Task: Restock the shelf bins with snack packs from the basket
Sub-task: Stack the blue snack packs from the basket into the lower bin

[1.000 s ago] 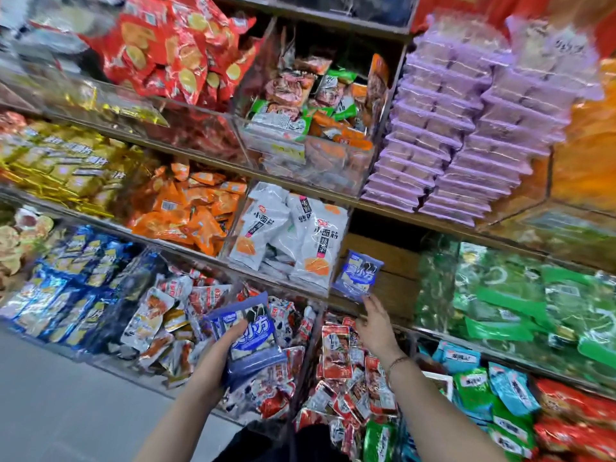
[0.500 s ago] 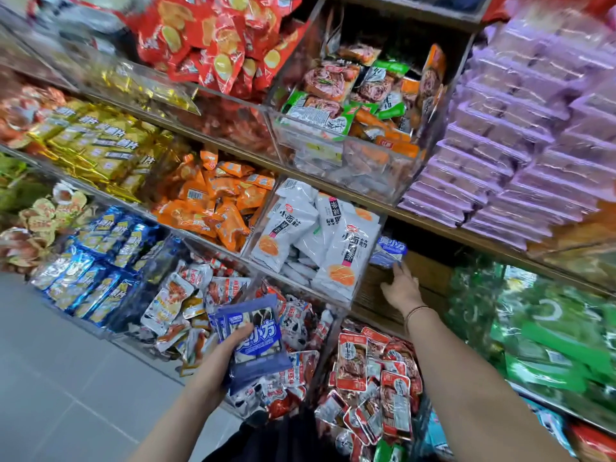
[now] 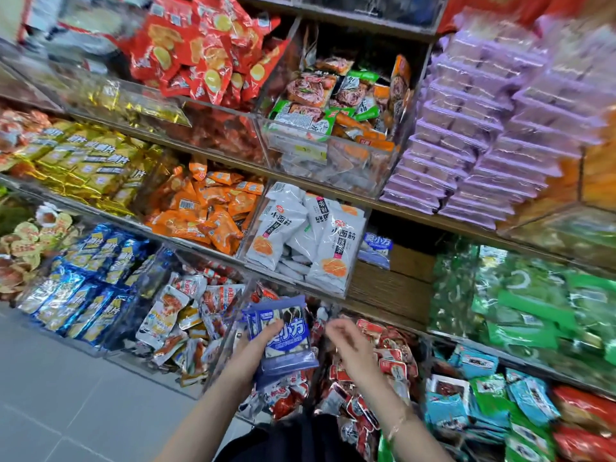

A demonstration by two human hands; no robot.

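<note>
Once one blue plastic snack pack (image 3: 376,250) lay in the wooden-floored shelf bin (image 3: 395,288), the right hand (image 3: 350,348) returned empty, fingers loose, to the blue pack stack (image 3: 290,340) the left hand (image 3: 258,348) gripped.

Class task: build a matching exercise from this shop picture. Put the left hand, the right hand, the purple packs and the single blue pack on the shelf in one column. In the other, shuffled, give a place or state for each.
Column one
1. left hand
2. right hand
3. purple packs
4. single blue pack

Column two
A. stacked in neat rows at the upper right
B. sits on the wooden shelf, right of the white packs
C. holds nothing, fingers relaxed
D. grips a stack of blue packs

Pairs: 1-D, 2-C, 3-A, 4-B
</note>
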